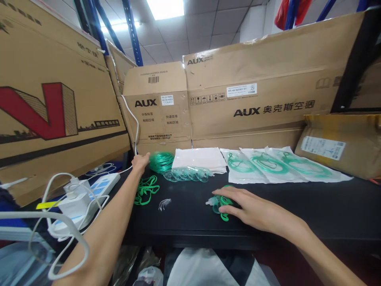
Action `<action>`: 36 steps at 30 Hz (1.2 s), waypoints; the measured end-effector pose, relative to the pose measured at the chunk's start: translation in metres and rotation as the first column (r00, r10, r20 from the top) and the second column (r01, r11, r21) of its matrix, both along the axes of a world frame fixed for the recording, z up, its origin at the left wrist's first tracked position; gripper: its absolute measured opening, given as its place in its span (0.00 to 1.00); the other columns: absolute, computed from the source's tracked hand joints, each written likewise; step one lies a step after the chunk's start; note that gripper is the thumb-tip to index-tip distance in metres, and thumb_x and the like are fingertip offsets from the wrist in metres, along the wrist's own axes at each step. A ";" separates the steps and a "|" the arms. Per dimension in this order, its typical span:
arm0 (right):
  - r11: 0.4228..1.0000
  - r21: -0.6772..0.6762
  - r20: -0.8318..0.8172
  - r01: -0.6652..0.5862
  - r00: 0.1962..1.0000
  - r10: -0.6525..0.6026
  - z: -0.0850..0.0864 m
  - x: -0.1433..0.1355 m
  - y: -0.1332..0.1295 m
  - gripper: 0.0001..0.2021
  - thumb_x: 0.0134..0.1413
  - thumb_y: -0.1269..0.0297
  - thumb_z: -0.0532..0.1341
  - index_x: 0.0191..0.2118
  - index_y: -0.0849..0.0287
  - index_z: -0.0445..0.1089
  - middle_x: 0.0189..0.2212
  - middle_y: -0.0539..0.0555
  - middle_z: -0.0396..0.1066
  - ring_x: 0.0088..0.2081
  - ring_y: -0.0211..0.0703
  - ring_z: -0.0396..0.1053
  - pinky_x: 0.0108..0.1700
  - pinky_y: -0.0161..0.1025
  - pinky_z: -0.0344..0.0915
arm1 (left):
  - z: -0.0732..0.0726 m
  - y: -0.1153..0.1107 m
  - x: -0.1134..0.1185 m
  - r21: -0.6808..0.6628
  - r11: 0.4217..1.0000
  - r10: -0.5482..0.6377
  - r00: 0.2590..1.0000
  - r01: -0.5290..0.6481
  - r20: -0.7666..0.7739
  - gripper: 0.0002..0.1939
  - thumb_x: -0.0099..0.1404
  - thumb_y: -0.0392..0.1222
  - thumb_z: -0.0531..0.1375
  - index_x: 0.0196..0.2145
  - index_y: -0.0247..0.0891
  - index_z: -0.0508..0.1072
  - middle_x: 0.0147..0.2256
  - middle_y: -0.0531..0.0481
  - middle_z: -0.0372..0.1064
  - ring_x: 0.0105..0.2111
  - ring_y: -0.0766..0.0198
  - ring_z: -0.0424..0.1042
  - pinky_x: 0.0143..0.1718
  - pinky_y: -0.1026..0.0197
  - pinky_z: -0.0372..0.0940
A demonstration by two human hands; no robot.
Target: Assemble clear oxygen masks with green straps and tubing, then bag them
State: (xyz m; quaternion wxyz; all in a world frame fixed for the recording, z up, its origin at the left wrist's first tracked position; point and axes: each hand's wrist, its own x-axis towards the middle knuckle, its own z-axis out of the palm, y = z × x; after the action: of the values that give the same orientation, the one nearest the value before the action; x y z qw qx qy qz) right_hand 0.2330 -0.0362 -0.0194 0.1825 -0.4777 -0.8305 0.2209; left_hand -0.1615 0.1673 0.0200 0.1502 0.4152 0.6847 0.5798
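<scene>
My left hand (141, 162) reaches to the left edge of a coil of clear green tubing (162, 162). Its fingers are partly hidden and seem closed on the coil, which is slightly blurred. Below it lies a heap of green elastic straps (147, 190). My right hand (239, 201) curls over a clear oxygen mask (212, 201) with a green elastic strap (225, 200), thumb and fingers around it on the black table (190, 220). Several clear masks (187, 174) overlap in a row at the back. Small thin metal strips (164, 204) lie between my hands.
White sheets or bags (199, 158) are stacked behind the masks. Flat packets (266, 163) with green tubing lie at the back right, beside a taped carton (342, 145). At left are a power strip (102, 186) and loose white cables (68, 218). Cardboard panels (244, 95) wall the back.
</scene>
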 end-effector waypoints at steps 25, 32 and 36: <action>1.000 -0.016 0.009 0.026 1.000 -0.026 -0.004 0.003 0.003 0.28 0.64 0.40 0.55 0.67 0.38 0.62 0.68 0.46 0.60 0.71 0.53 0.51 0.71 0.51 0.47 | -0.003 0.009 0.048 -0.525 0.842 -0.515 0.476 0.125 -0.713 0.19 0.71 0.45 0.62 0.56 0.38 0.71 0.57 0.42 0.68 0.54 0.52 0.71 0.53 0.45 0.69; 1.000 0.005 -0.004 0.027 1.000 -0.027 0.004 0.015 0.003 0.34 0.60 0.36 0.58 0.69 0.37 0.58 0.68 0.47 0.61 0.69 0.55 0.54 0.69 0.51 0.51 | 0.033 -0.023 0.044 -0.399 0.894 -0.442 0.531 0.201 -0.723 0.24 0.67 0.43 0.64 0.59 0.36 0.71 0.61 0.39 0.67 0.62 0.47 0.65 0.63 0.47 0.60; 0.998 0.043 0.003 0.041 0.999 -0.041 0.006 0.024 0.008 0.34 0.59 0.35 0.58 0.68 0.40 0.61 0.65 0.49 0.65 0.66 0.56 0.60 0.67 0.50 0.55 | 0.041 -0.085 0.065 -0.218 0.921 -0.372 0.558 0.323 -0.742 0.28 0.71 0.49 0.57 0.66 0.44 0.64 0.62 0.48 0.68 0.63 0.53 0.65 0.63 0.56 0.58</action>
State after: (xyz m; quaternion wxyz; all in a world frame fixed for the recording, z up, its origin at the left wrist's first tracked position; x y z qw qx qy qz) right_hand 0.2568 -0.0282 -0.0132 0.1956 -0.4911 -0.8254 0.1980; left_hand -0.0961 0.0819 0.0609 -0.0337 0.7441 0.6031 0.2852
